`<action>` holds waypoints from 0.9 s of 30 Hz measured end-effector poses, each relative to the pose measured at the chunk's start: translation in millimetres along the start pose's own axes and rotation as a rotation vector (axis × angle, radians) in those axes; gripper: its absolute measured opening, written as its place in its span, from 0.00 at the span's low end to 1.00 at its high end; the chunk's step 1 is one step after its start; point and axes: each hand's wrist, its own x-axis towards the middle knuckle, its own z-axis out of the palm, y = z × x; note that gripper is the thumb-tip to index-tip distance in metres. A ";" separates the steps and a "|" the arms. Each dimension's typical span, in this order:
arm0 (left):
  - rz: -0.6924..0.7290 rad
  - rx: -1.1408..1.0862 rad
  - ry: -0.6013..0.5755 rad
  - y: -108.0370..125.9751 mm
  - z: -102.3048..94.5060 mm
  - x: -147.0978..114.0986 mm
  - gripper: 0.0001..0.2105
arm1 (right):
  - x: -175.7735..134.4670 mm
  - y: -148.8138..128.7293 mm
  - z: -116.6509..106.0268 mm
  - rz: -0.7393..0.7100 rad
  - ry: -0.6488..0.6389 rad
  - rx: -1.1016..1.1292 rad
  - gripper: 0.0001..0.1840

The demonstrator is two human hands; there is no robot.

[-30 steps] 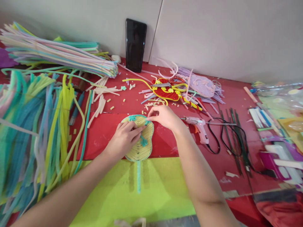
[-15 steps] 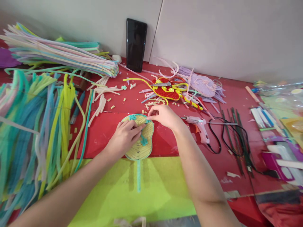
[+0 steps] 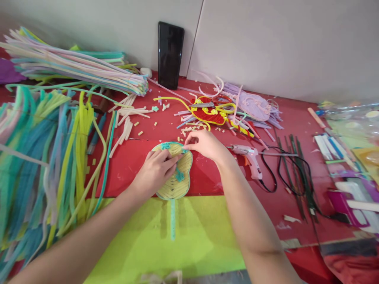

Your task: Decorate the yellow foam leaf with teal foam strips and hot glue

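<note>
A yellow pipe-cleaner fan (image 3: pixel 184 182) with a teal rim and teal handle (image 3: pixel 173 221) lies in the middle, its handle toward me. Teal pipe-cleaner flowers (image 3: pixel 179 175) sit on its face. My left hand (image 3: pixel 156 167) rests over the fan's left half, fingers bent and holding it down, the thumb reaching across the face. At the upper right edge of the fan, my right hand (image 3: pixel 203 145) pinches a small teal pipe-cleaner piece (image 3: pixel 184 150) between thumb and forefinger. The fingers partly hide that piece.
Bundles of coloured pipe cleaners (image 3: pixel 74 67) fill the left side. A black phone (image 3: pixel 171 55) leans against the wall. Behind my right hand lie scissors (image 3: pixel 203 105) on a red and yellow piece (image 3: pixel 211 117). A pink glue gun (image 3: pixel 250 157) with a black cord lies to the right.
Both hands keep their places on the fan. The whole view has shifted very slightly; nothing has been picked up or let go.
</note>
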 end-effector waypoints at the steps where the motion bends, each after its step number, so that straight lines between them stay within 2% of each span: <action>1: 0.000 0.000 0.003 0.4 -0.4 0.1 0.15 | 0.1 0.4 0.1 0.000 0.001 0.000 0.04; 15: -0.002 0.048 -0.047 2.1 -1.8 0.8 0.16 | -0.4 2.3 0.1 -0.012 -0.006 0.006 0.04; 27: 0.023 0.042 -0.045 1.4 -0.1 -1.0 0.17 | -2.4 -0.6 -2.0 -0.010 -0.015 0.001 0.04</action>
